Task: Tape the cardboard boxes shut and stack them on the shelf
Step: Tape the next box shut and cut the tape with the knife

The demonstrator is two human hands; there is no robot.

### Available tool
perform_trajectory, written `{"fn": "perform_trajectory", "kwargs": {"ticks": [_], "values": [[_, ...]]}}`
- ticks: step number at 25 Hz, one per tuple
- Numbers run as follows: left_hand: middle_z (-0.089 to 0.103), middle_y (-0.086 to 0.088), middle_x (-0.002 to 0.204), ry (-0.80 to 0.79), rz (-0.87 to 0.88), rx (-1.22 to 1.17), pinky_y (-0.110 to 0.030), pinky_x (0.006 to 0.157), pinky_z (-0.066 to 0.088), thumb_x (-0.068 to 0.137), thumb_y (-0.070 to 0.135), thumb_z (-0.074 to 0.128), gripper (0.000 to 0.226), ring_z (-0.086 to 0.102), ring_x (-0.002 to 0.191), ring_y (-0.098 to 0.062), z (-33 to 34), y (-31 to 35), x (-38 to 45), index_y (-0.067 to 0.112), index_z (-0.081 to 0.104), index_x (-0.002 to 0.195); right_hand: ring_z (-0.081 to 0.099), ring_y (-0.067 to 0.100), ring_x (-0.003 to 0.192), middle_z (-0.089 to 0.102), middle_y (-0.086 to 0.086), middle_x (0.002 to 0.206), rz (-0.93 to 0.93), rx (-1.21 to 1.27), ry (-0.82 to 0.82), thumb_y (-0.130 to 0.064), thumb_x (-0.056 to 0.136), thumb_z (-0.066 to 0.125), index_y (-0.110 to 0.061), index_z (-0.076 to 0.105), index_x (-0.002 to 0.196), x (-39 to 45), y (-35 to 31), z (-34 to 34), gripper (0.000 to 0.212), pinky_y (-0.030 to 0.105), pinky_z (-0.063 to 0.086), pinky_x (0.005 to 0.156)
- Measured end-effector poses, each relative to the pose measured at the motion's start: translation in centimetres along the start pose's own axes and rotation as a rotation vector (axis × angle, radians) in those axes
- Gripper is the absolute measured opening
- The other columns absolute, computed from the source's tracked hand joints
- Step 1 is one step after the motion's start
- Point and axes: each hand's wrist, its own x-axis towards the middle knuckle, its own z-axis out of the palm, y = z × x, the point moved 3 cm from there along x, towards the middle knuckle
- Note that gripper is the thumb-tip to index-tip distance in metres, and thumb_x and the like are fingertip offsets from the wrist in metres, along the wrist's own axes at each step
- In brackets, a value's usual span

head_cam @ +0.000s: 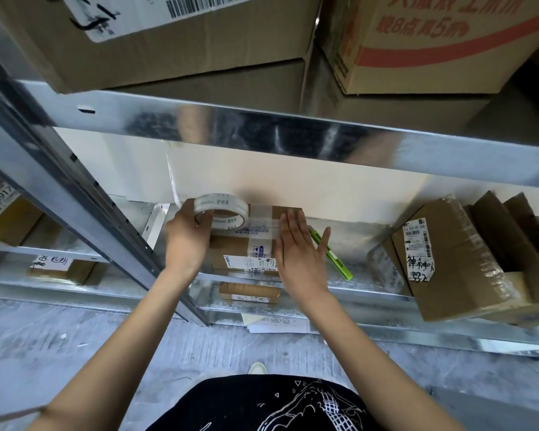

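**Taping under way, stacking still to come**

A small cardboard box (246,244) sits on the metal shelf (355,241). The left hand (185,241) grips a tape roll (221,211), its strip drawn across the box top; the right hand (299,244), fingers straight, presses the strip flat. A green box cutter (332,255) lies just beside it, so cutting the tape and stacking appear to remain

A sticker (1,198) on a box at the far left reads "5917". The red-printed carton (423,42) on the upper shelf shows Chinese characters with the numerals 8 and 5. The white label (419,248) on the tilted box at right bears handwritten Chinese characters above "332". Barcodes elsewhere are too small to read.
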Motion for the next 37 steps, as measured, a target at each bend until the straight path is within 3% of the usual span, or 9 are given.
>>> {"fn": "perform_trajectory", "kwargs": {"ticks": [3,7,10,17,22,26,30,33,37], "values": [[0.065,-0.020,0.100,0.005,0.025,0.025,-0.032,0.068,0.042,0.094,0.012,0.048,0.019,0.060,0.092,-0.037,0.2,0.1,-0.1,0.005,0.057,0.108,0.003,0.011,0.147,0.020,-0.001,0.158,-0.129,0.077,-0.070,-0.047,0.091,0.000,-0.015,0.023,0.150,0.3,-2.6,0.2,0.071,0.052,-0.013,0.113],[0.067,-0.015,0.098,0.001,0.005,0.036,-0.035,0.071,0.044,0.094,0.025,0.052,0.022,0.061,0.092,-0.036,0.5,-0.5,-0.3,0.008,0.060,0.105,0.037,0.025,0.138,0.045,0.014,0.144,-0.068,0.055,-0.025,-0.062,0.090,0.027,0.000,0.047,0.136,0.1,-4.8,1.3,0.080,0.043,0.018,0.113],[0.065,-0.020,0.090,-0.004,0.037,0.069,-0.039,0.069,0.047,0.096,0.022,0.047,0.023,0.060,0.084,-0.037,0.4,-0.4,0.1,0.002,0.058,0.096,0.042,0.026,0.134,0.049,0.015,0.141,-0.063,0.021,0.010,-0.065,0.087,0.031,0.000,0.048,0.135,0.0,-4.5,1.5,0.082,0.041,0.024,0.111],[0.064,-0.021,0.092,0.044,-0.064,0.076,-0.048,0.069,0.057,0.091,0.006,0.039,0.017,0.067,0.078,-0.037,-2.3,-3.1,3.3,0.003,0.052,0.102,0.030,0.025,0.141,0.034,0.013,0.151,-0.078,0.000,-0.056,-0.067,0.087,0.021,-0.003,0.030,0.146,-0.1,-4.3,1.4,0.088,0.039,0.012,0.115],[0.061,-0.021,0.107,0.041,-0.245,0.027,-0.011,0.049,0.044,0.096,0.002,0.040,0.018,0.063,0.097,-0.035,-1.2,-4.2,3.4,-0.005,0.054,0.107,0.020,0.024,0.145,0.025,0.013,0.155,-0.094,-0.001,-0.050,-0.067,0.086,0.017,-0.004,0.021,0.149,0.1,-4.2,1.6,0.089,0.037,0.004,0.116],[0.061,-0.022,0.110,0.063,-0.286,-0.061,-0.019,0.047,0.048,0.094,0.000,0.041,0.019,0.064,0.096,-0.036,-0.8,-5.4,3.8,-0.005,0.054,0.106,0.009,0.021,0.147,0.013,0.010,0.159,-0.123,0.000,-0.083,-0.064,0.089,0.019,-0.006,0.010,0.151,0.2,-3.9,1.5,0.085,0.035,-0.005,0.115],[0.059,-0.019,0.106,0.022,-0.290,-0.084,-0.031,0.062,0.055,0.093,-0.004,0.040,0.016,0.062,0.089,-0.031,-0.2,-6.0,3.6,-0.001,0.052,0.103,0.025,0.021,0.143,0.031,0.011,0.153,-0.119,-0.055,-0.048,-0.062,0.091,0.022,-0.005,0.028,0.147,-0.1,-2.8,1.5,0.080,0.042,0.011,0.115],[0.059,-0.016,0.104,-0.023,-0.300,-0.065,-0.012,0.043,0.047,0.092,-0.005,0.049,0.017,0.061,0.089,-0.030,1.2,-6.0,2.3,-0.003,0.052,0.109,0.028,0.018,0.141,0.037,0.009,0.150,-0.136,-0.076,0.014,-0.064,0.089,0.024,-0.006,0.035,0.145,-0.5,-1.0,1.4,0.082,0.051,0.017,0.115],[0.059,-0.014,0.105,-0.038,-0.337,-0.096,-0.004,0.040,0.040,0.089,-0.006,0.056,0.023,0.059,0.090,-0.027,3.0,-6.2,1.6,-0.006,0.052,0.111,-0.008,0.014,0.146,0.000,0.005,0.160,-0.047,-0.084,-0.179,-0.080,0.076,0.003,-0.009,0.004,0.152,-0.2,-0.8,0.1,0.103,0.053,-0.005,0.116]]}}
